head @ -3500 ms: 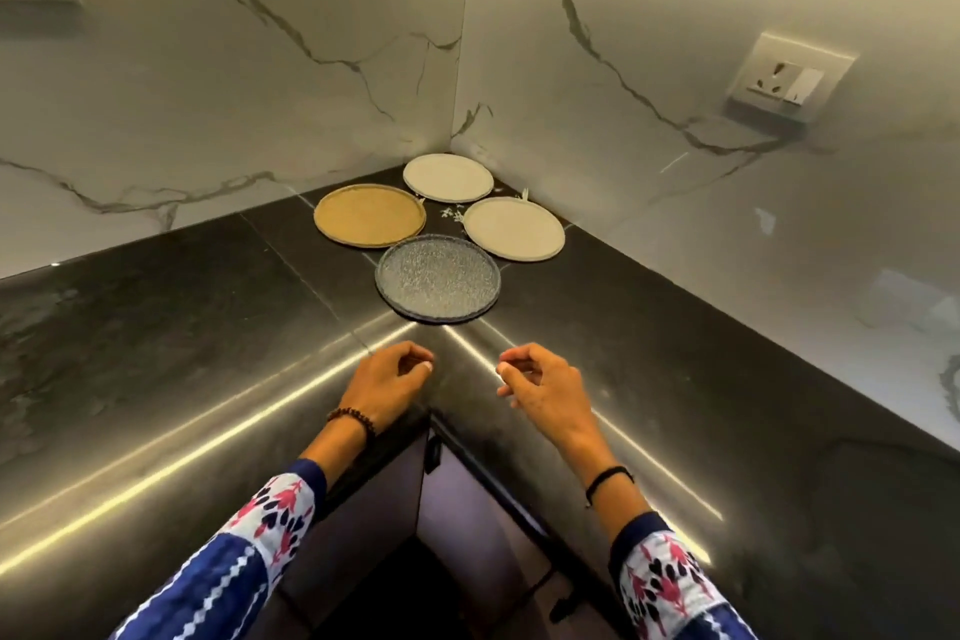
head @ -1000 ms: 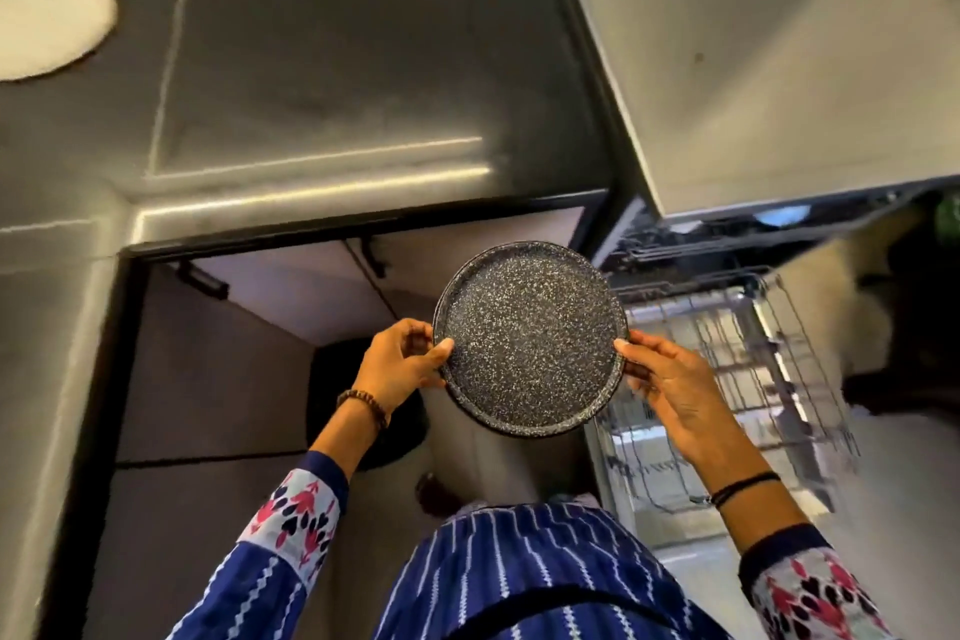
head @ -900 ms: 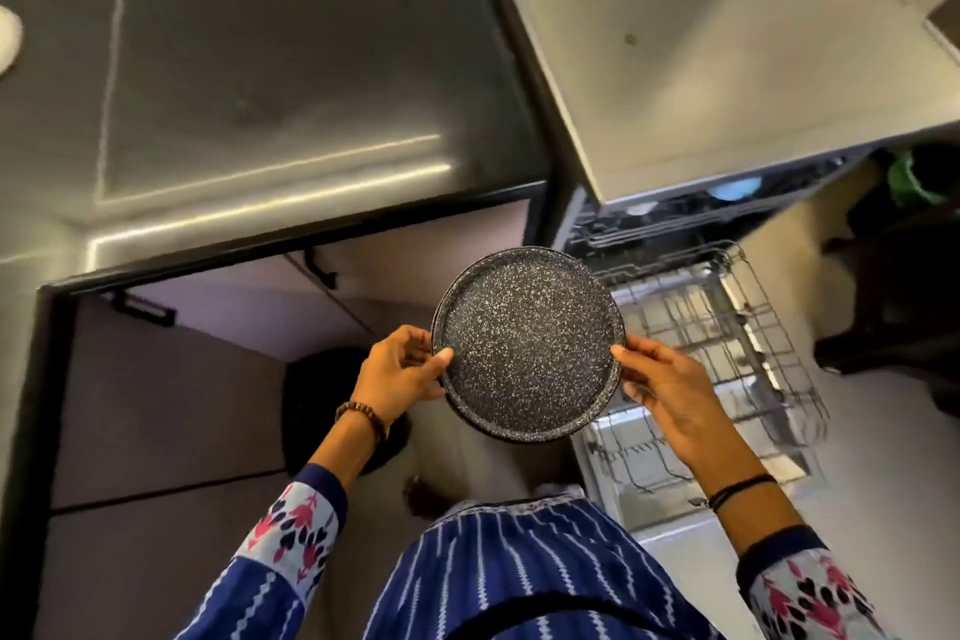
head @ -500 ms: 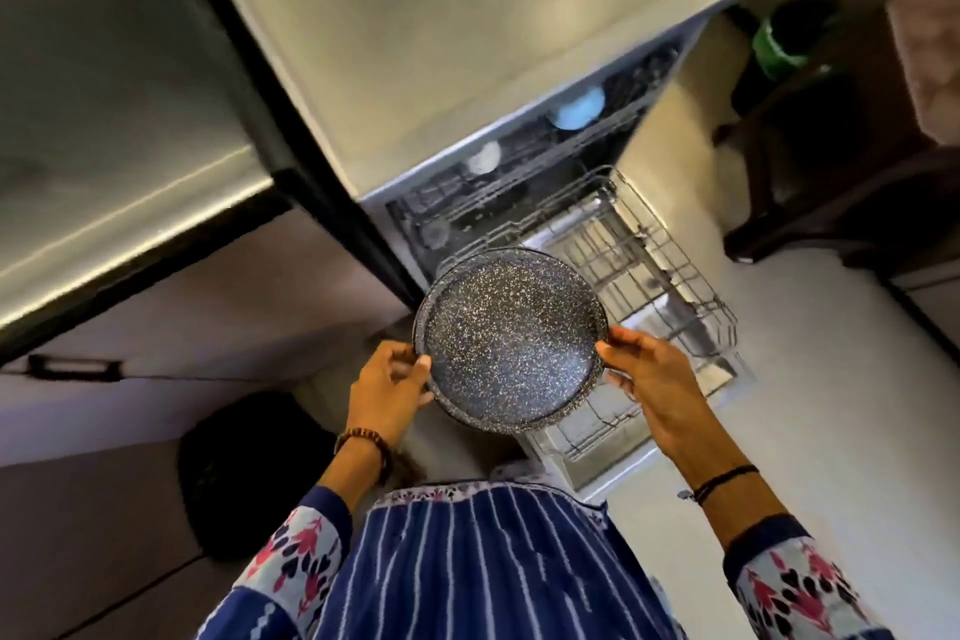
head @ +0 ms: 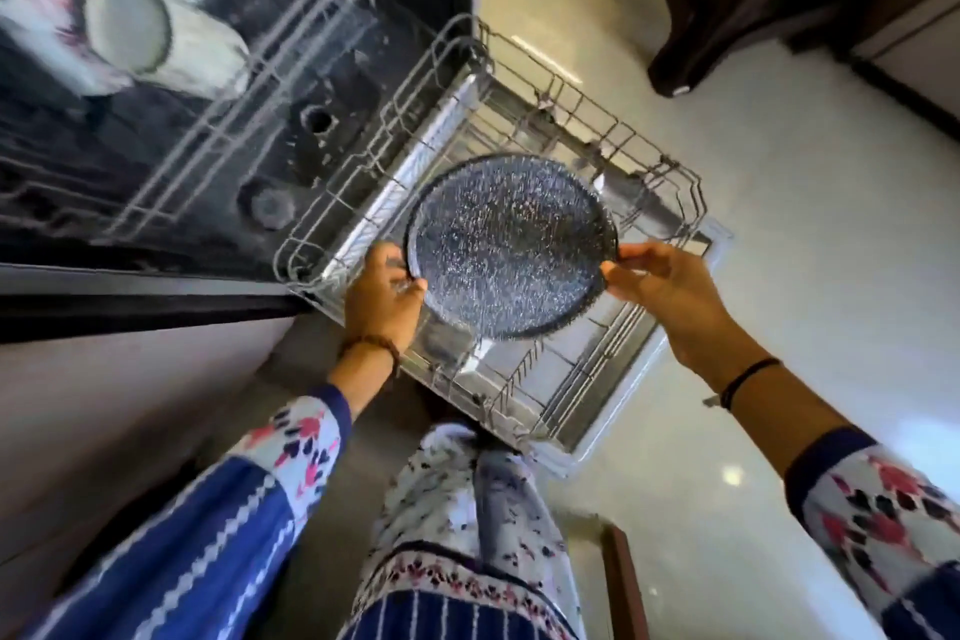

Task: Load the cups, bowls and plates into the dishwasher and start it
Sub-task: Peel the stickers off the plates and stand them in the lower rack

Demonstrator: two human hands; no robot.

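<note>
I hold a dark speckled plate (head: 511, 244) by its rim with both hands. My left hand (head: 382, 296) pinches the left edge and my right hand (head: 662, 278) pinches the right edge. The plate hangs face up above the pulled-out lower wire rack (head: 639, 203) of the open dishwasher, over the rack's middle. The upper rack (head: 249, 83) holds several pale cups (head: 127, 23), blurred by motion.
The open dishwasher door (head: 613, 424) lies flat under the lower rack, right in front of my legs. Pale floor (head: 810, 234) spreads to the right. Dark wooden furniture legs (head: 675, 68) stand at the upper right. A cabinet front (head: 130, 379) is on the left.
I lifted the speckled plate off the counter, turned right to the dishwasher and brought the plate down over the lower rack. The view now looks steeply down.
</note>
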